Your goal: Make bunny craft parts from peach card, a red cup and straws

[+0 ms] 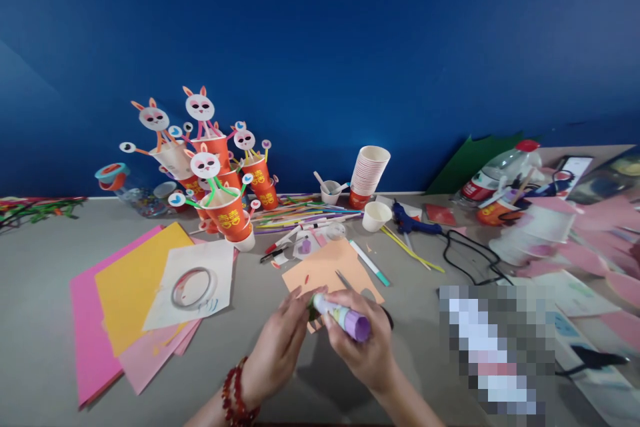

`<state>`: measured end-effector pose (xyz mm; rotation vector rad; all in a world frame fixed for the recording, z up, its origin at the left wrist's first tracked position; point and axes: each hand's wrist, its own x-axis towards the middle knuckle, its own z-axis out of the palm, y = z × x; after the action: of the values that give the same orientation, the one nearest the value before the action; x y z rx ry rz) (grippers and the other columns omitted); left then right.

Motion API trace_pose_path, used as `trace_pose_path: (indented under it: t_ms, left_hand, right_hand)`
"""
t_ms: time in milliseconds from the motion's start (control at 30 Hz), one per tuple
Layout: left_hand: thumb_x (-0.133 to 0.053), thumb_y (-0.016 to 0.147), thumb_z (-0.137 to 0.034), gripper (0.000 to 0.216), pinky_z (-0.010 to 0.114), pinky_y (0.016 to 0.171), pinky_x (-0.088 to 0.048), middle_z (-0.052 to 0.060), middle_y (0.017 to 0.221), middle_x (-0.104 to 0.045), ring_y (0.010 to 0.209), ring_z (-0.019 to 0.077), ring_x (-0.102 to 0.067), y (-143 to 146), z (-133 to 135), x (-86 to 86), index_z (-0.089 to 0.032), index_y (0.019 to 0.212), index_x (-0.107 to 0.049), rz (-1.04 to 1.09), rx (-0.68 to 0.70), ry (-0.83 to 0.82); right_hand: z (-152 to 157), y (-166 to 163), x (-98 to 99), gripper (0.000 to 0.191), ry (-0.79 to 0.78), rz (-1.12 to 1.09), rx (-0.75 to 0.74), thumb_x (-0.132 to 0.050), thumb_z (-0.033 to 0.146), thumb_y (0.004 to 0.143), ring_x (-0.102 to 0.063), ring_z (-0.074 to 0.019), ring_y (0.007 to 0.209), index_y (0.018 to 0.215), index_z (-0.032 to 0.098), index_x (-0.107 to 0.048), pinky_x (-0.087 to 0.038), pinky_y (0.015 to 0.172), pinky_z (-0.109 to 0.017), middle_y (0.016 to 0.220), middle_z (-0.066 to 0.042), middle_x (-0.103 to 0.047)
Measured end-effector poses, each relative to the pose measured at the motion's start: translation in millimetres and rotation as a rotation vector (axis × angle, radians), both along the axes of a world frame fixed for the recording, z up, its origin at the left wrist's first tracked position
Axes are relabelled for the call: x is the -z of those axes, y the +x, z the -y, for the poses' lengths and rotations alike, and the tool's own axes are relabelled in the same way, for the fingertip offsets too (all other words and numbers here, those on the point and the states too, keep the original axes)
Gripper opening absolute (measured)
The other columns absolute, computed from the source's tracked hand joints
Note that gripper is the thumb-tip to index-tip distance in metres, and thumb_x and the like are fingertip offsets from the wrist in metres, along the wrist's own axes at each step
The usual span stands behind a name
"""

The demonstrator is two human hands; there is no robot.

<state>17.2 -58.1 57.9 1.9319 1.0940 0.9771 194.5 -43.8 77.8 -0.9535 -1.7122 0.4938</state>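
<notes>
Head view: purple-ended, pale-bodied glue stick [342,317]

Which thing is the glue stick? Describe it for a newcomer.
On the grey table, find the peach sheet near the centre. Above its near edge, the right hand grips the glue stick. Unlike the slim teal-ended marker at the sheet's right edge, it's a thick tube with a wide purple end.

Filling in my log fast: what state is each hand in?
Left hand: fingers bent at a small green piece; grip cannot be told.
Right hand: closed around a purple-ended glue stick.
</notes>
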Motion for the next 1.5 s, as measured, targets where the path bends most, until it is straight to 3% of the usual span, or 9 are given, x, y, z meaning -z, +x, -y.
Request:
trace_pose_path:
  t_ms: [100, 567, 700, 867, 1333, 1500]
  left_hand:
    - [-0.037, 0.1, -0.018, 0.044, 0.04, 0.115, -0.035, 0.007, 0.143, -0.054, 0.137, 0.0234, -0.044, 1, 0, -1.0, -0.027, 0.143, -0.044, 0.005, 0.013, -0.025]
    - [-0.038, 0.1, -0.019, 0.045, 0.04, 0.112, -0.039, 0.009, 0.143, -0.054, 0.133, 0.0236, -0.049, 4, 2, -2.4, -0.026, 0.145, -0.043, 0.025, -0.019, -0.025]
    - [-0.037, 0.1, -0.018, 0.044, 0.041, 0.114, -0.037, 0.01, 0.144, -0.053, 0.135, 0.0239, -0.046, 5, 3, -2.7, -0.025, 0.143, -0.044, 0.029, 0.002, -0.037]
    - [-0.037, 0.1, -0.018, 0.045, 0.04, 0.114, -0.038, 0.009, 0.145, -0.052, 0.134, 0.0225, -0.048, 5, 4, 0.7, -0.027, 0.144, -0.042, 0.005, -0.023, -0.032]
    - [-0.041, 0.1, -0.022, 0.04, 0.04, 0.113, -0.039, 0.008, 0.141, -0.057, 0.132, 0.0226, -0.051, 4, 8, 2.2, -0.026, 0.14, -0.05, 0.106, -0.056, -0.048]
    - [-0.039, 0.101, -0.022, 0.041, 0.042, 0.114, -0.038, 0.008, 0.14, -0.057, 0.132, 0.0224, -0.05, 2, 8, 6.3, -0.025, 0.141, -0.048, 0.136, -0.094, -0.083]
  right_hand:
    - [0, 0, -0.1, 0.027, 0.003, -0.018, -0.062, -0.061, 0.013, 0.077, -0.072, -0.017, 0.072, 0.101, 0.025, -0.06, -0.057, 0.068, -0.026, 0.084, 0.0, -0.073]
    - [-1, -1, -2.3, 0.022, -0.011, 0.003, 0.009, -0.06, 0.014, 0.078, -0.073, -0.0186, 0.073, 0.097, 0.024, -0.062, -0.057, 0.068, -0.027, 0.085, -0.002, -0.075]
    - [-1, -2, -4.4, 0.024, -0.003, -0.014, -0.048, -0.061, 0.014, 0.076, -0.072, -0.0181, 0.07, 0.098, 0.025, -0.061, -0.058, 0.067, -0.027, 0.082, -0.001, -0.074]
    - [-3, 0, -1.8, 0.019, -0.039, -0.019, 0.017, -0.06, 0.014, 0.08, -0.071, -0.0177, 0.071, 0.096, 0.024, -0.062, -0.056, 0.065, -0.026, 0.083, -0.002, -0.073]
    - [1, 0, 0.8, 0.021, -0.014, 0.034, 0.019, -0.061, 0.016, 0.08, -0.072, -0.0191, 0.072, 0.099, 0.024, -0.062, -0.056, 0.067, -0.028, 0.083, -0.002, -0.074]
    - [-2, 9, 2.5, 0.013, -0.061, 0.041, 0.118, -0.059, 0.02, 0.082, -0.071, -0.0187, 0.067, 0.095, 0.023, -0.063, -0.056, 0.063, -0.026, 0.08, -0.003, -0.073]
